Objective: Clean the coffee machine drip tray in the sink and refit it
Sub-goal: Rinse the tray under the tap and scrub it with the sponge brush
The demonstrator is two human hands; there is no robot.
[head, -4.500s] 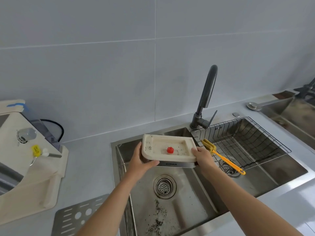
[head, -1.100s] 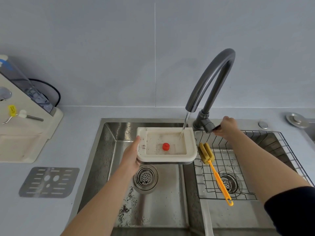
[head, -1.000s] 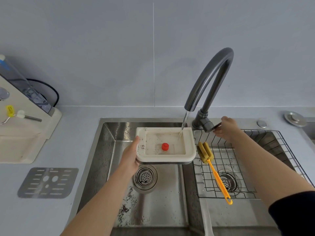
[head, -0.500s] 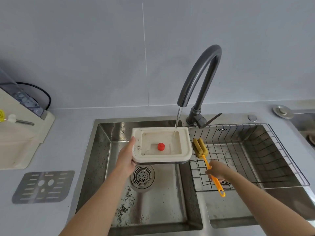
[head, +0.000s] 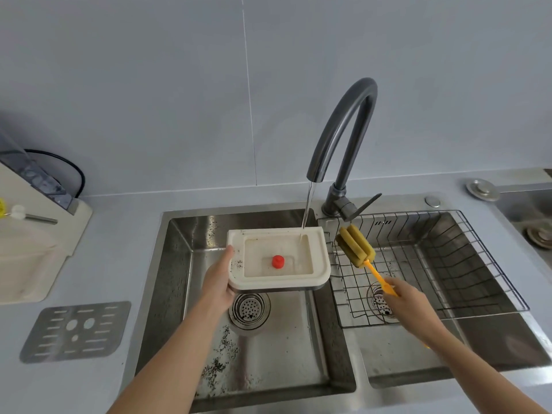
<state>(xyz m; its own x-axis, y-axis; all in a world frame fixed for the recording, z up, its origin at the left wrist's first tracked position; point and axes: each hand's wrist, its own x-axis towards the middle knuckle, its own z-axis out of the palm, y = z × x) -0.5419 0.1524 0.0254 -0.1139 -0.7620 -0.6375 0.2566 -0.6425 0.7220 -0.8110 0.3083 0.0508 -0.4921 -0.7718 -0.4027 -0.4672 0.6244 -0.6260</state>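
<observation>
Holding: my left hand [head: 219, 279] grips the cream rectangular plastic drip tray [head: 279, 258] over the left steel sink basin [head: 176, 294].
Water: dark curved faucet [head: 343, 135] streams into the tray's back corner.
Right hand [head: 409, 300]: clenched on the yellow sponge brush [head: 355, 242].

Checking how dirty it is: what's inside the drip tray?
Inside the drip tray: a red float, dark specks along the left rim, and tap water landing in the back right corner. The floor beneath the float is hidden.

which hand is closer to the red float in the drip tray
Left. The left hand grips the drip tray's left edge beside the red float; the right hand holds the sponge brush outside it.
</observation>
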